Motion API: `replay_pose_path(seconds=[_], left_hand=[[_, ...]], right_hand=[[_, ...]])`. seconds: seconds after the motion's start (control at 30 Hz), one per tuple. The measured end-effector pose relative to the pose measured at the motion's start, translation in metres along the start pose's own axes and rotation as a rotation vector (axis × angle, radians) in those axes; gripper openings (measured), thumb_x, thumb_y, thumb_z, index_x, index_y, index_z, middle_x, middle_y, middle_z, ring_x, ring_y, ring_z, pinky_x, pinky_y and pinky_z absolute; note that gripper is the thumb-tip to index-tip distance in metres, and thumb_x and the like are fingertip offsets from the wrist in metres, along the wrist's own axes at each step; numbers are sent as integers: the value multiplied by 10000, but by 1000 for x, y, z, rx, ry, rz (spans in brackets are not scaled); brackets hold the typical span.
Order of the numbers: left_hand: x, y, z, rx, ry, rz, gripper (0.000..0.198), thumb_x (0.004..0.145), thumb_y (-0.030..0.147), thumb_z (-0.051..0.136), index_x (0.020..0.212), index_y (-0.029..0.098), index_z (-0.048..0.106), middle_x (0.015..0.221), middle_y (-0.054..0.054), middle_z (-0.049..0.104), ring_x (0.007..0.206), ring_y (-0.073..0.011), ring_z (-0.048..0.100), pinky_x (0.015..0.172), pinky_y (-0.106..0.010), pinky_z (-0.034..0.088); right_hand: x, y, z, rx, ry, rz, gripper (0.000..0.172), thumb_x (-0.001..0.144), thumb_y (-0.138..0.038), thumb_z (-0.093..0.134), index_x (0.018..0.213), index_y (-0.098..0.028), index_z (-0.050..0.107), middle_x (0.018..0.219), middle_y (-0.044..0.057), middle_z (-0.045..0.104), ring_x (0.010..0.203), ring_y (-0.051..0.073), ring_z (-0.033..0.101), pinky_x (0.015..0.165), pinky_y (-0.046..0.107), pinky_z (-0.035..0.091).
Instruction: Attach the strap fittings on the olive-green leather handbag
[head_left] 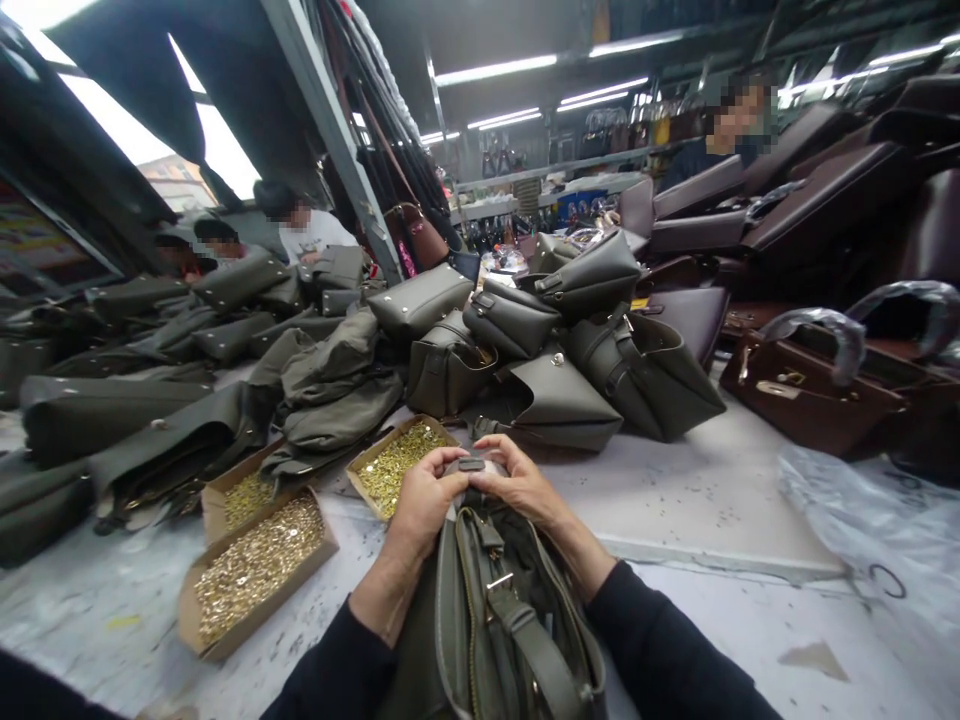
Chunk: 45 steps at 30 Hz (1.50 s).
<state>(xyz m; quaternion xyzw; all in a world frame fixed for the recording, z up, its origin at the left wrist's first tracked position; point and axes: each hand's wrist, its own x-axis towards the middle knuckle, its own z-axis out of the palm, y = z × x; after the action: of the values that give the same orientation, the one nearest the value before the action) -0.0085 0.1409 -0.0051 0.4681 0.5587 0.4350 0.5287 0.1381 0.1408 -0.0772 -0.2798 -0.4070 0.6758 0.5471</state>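
An olive-green handbag (517, 610) lies in front of me, its top open and its zipper and buckled strap showing. At the bag's far end, my left hand (431, 490) pinches the edge beside a small leather tab (472, 464). From the other side, my right hand (525, 485) grips the same end, thumb near the tab. Both hands are closed on the bag, with the fingertips partly hidden behind it. Just beyond my left hand is a cardboard box (364, 482) of small gold-coloured metal pieces.
Two more boxes, one of gold-coloured fittings (259, 565), stand to the left. Green bags (555, 400) are piled ahead, with others at left. Brown handbags (814, 385) and clear plastic (862, 530) lie at right. Several people are in the background, one person (311, 230) in white.
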Motion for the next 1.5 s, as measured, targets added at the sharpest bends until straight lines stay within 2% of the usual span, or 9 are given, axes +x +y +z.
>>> replay_pose_path(seconds=[0.1, 0.27, 0.47, 0.53, 0.6, 0.77, 1.0, 1.3, 1.5], left_hand=[[-2, 0, -1, -4, -14, -17, 416, 491, 264, 798, 877, 144, 697, 757, -32, 754, 676, -177, 662, 672, -276, 509], [-4, 2, -4, 9, -69, -36, 398, 538, 267, 786, 902, 138, 695, 777, -44, 759, 632, -173, 664, 650, -284, 520], [-12, 7, -13, 54, -86, -2, 429, 567, 246, 795, 978, 133, 742, 937, -74, 784, 803, -197, 703, 740, -274, 527], [-15, 8, -14, 69, -71, 50, 463, 572, 269, 814, 1013, 148, 744, 995, -75, 786, 904, -213, 709, 806, -278, 529], [-16, 8, -14, 94, -35, 106, 474, 591, 335, 835, 1020, 156, 744, 979, -73, 790, 908, -215, 709, 818, -284, 530], [-15, 6, -12, 149, 43, 154, 407, 625, 429, 824, 910, 143, 773, 882, -83, 789, 807, -218, 706, 752, -301, 538], [-16, 4, -12, 257, 144, 248, 301, 657, 398, 804, 848, 166, 809, 886, -84, 796, 897, -256, 711, 866, -340, 525], [-17, 2, -12, 329, 149, 278, 257, 683, 412, 768, 786, 178, 801, 817, -71, 789, 853, -264, 707, 837, -351, 520], [-19, 3, -12, 343, 169, 293, 258, 694, 408, 760, 809, 181, 805, 855, -76, 797, 868, -264, 710, 848, -350, 519]], right_hand=[[-1, -6, 2, -124, -56, -91, 408, 758, -436, 844, 1064, -230, 672, 947, -9, 692, 825, 147, 624, 750, 260, 482], [2, -8, 2, -154, -47, -173, 364, 715, -407, 863, 995, -212, 736, 1008, 19, 726, 983, 196, 647, 923, 328, 485], [5, -5, 5, -163, -82, -179, 380, 744, -405, 828, 1052, -195, 754, 1035, 45, 758, 958, 207, 689, 925, 352, 513], [4, -5, 6, -182, -87, -189, 377, 751, -400, 819, 1061, -195, 754, 1054, 46, 757, 975, 208, 688, 936, 350, 510], [4, -4, 6, -207, -90, -198, 374, 762, -397, 810, 1070, -194, 751, 1056, 41, 754, 984, 205, 680, 940, 343, 502], [1, -5, 6, -279, -96, -193, 393, 749, -383, 826, 1080, -184, 750, 964, 19, 741, 894, 185, 657, 883, 327, 500], [-2, -10, 7, -294, -94, -201, 379, 748, -398, 814, 1057, -189, 750, 985, 25, 741, 935, 203, 649, 877, 333, 493], [-1, -10, 9, -294, -50, -169, 328, 733, -390, 801, 964, -166, 739, 861, 11, 724, 769, 160, 619, 759, 295, 471], [3, -8, 12, -307, -14, -144, 285, 713, -362, 794, 914, -168, 734, 791, 2, 701, 695, 146, 590, 678, 270, 455]])
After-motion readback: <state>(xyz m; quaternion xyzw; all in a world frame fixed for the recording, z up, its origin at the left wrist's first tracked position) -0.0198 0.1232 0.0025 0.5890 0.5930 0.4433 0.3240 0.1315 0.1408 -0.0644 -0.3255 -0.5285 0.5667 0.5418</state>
